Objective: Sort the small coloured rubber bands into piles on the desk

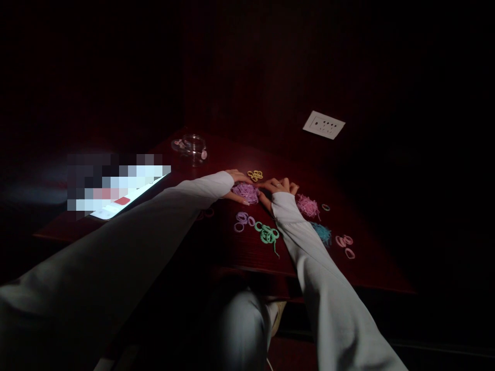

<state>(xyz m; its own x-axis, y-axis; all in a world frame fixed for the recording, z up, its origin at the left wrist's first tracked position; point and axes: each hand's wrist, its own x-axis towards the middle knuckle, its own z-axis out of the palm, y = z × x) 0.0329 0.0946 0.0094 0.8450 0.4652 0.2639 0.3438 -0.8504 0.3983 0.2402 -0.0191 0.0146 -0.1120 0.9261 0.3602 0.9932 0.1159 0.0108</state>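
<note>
A purple stringy pile [246,192] lies on the dark red table between my hands. My left hand [236,186] rests around its left side, thumb and fingers spread apart. On the right, my right hand [279,189] has its thumb close to the pile's edge and its fingers apart and bent; a ring shows on one finger. Beyond the pile sit several small yellow bands [255,175], which look like hair ties. Nearer to me are purple bands [242,220] and a cluster of green bands [267,233].
A pink stringy pile [308,205] and a teal one [322,233] lie beside my right arm, with pink bands [344,241] and a single dark band [326,207]. A clear jar [194,147] and a lit screen [127,196] are left. A socket [324,125] is on the wall.
</note>
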